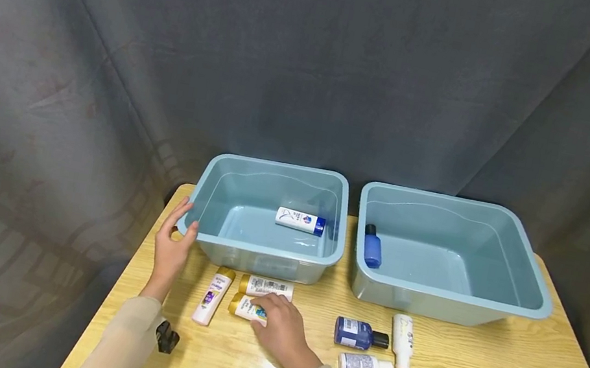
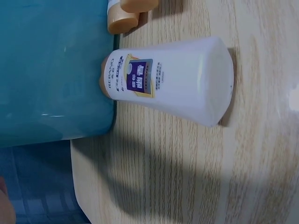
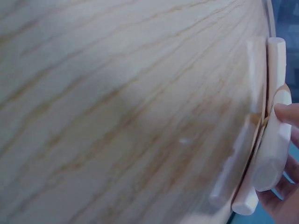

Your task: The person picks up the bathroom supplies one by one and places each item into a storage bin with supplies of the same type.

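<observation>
My left hand (image 1: 172, 248) is at the front left corner of the left blue bin (image 1: 260, 248), thumb and fingers spread at the rim. In the left wrist view only a sliver of finger (image 2: 5, 207) shows. A white bottle with a gold cap (image 2: 173, 79) lies just right of that hand. My right hand (image 1: 283, 330) grips another white gold-capped bottle (image 3: 273, 144), thumb on one side and fingers on the other. Right behind it lies a similar bottle with a printed back label (image 1: 271, 288).
Inside the left bin lies a white bottle with a blue cap (image 1: 299, 220). The right blue bin (image 1: 447, 296) holds a blue bottle (image 1: 372, 249). On the table to the right lie a dark blue bottle (image 1: 353, 333), a patterned bottle (image 1: 359, 366) and a white bottle (image 1: 402, 341).
</observation>
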A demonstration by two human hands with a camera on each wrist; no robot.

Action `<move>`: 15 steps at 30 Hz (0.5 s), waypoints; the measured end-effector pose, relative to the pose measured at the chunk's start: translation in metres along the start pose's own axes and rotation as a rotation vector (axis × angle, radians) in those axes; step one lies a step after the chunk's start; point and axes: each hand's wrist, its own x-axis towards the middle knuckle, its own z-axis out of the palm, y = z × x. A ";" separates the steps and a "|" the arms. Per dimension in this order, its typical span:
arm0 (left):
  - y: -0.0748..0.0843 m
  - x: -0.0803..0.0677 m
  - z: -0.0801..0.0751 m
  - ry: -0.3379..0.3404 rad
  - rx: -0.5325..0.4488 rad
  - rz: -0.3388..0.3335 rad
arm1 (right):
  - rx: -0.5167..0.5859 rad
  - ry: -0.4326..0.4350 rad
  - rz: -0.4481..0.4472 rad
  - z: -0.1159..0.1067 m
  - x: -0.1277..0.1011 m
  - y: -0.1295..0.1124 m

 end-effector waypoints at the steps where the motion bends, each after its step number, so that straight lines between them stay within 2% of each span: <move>1: 0.000 0.000 0.000 0.003 -0.001 0.001 | 0.003 -0.003 0.001 -0.001 0.000 -0.001; 7: 0.001 -0.001 0.001 0.003 0.012 0.015 | 0.005 0.023 -0.013 -0.007 -0.001 -0.007; 12: 0.000 -0.002 0.001 -0.004 0.008 -0.002 | -0.007 0.064 -0.049 -0.014 -0.002 -0.013; 15: -0.009 0.000 0.001 0.004 0.012 -0.008 | -0.004 0.082 -0.076 -0.020 -0.003 -0.017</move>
